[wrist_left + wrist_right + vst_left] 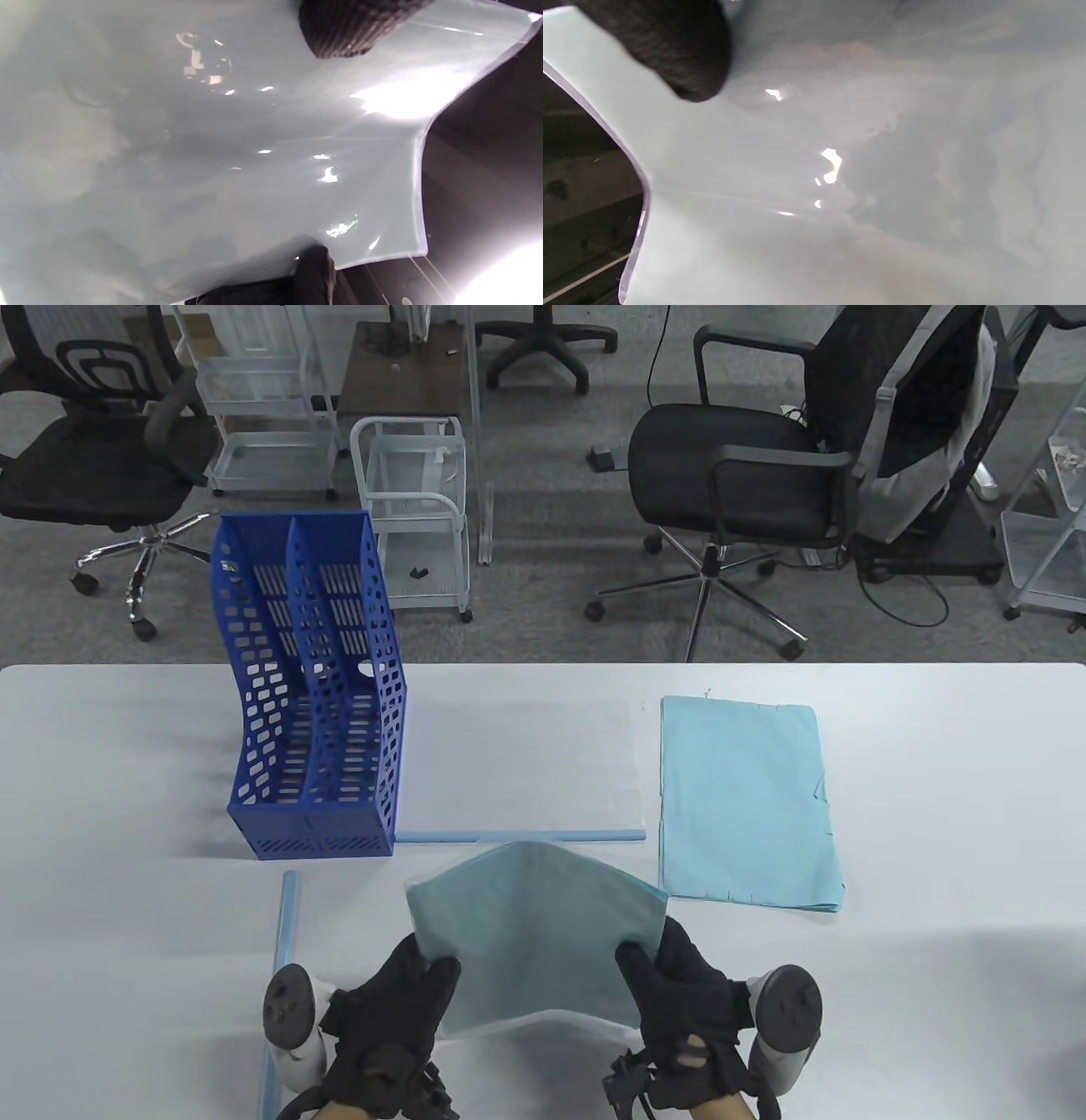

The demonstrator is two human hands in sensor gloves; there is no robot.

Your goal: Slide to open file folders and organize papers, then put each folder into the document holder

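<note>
A clear folder holding pale blue papers [534, 933] is lifted off the table near the front edge and bows upward in the middle. My left hand [416, 993] grips its left side and my right hand [670, 984] grips its right side. In both wrist views the glossy folder sheet [237, 161] [865, 182] fills the frame, with a gloved fingertip [343, 29] [683, 55] pressed on it. A blue document holder [318, 704] with two slots stands at the back left. A second clear folder [522, 768] with its blue slide bar [522, 836] lies flat behind. A stack of blue papers [747, 806] lies to the right.
A loose blue slide bar [284, 933] lies on the white table [950, 831] left of my left hand. Office chairs and wire carts stand on the floor beyond the far table edge.
</note>
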